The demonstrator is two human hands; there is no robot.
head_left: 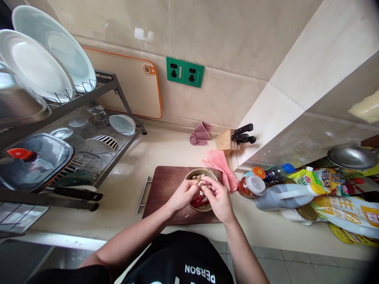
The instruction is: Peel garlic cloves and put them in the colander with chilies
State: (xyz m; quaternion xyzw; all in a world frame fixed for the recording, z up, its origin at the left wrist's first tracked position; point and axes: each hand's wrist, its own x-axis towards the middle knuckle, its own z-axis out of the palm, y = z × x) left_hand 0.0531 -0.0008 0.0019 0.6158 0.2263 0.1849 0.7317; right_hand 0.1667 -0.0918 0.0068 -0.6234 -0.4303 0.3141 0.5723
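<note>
A single head-worn camera is looking forward and steeply down from above the black shirt (183, 256) — close enough that the left hand (186, 194) and right hand (218, 196) are showing near mid-frame — while also taking in the counter (168, 144) and the wall (219, 43) beyond.

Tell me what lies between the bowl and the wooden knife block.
The head view shows at least one pink rubber glove between the bowl and the wooden knife block, plus a strip of cutting board.
</note>
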